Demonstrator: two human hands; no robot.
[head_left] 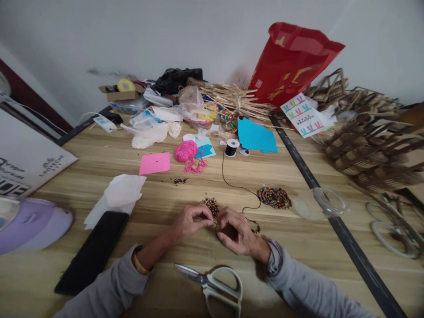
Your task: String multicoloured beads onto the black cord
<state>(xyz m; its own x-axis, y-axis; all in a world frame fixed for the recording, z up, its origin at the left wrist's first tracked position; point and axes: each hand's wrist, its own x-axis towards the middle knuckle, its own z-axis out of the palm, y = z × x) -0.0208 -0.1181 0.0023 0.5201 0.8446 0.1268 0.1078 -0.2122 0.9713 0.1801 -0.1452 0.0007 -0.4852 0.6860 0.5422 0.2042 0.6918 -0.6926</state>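
Note:
My left hand (192, 223) is closed in a pinch, thumb and forefinger on the end of a thin black cord. Facing it, my right hand (240, 232) has its fingers curled; what they hold is hidden. The black cord (235, 186) winds from a spool (232, 148) down behind my right hand, where a few strung beads (257, 228) show. Just beyond my fingertips lies a small pile of loose multicoloured beads (209, 204). A coiled bead strand (274, 198) rests to the right. Scissors (212, 282) lie on the table below my hands.
A black phone-like slab (92, 251) and crumpled white paper (122, 194) lie at left. Farther back are pink yarn (186, 151), a pink card (154, 163) and blue sheets (256, 136). A red bag (291, 66) and woven baskets (374, 150) stand at right.

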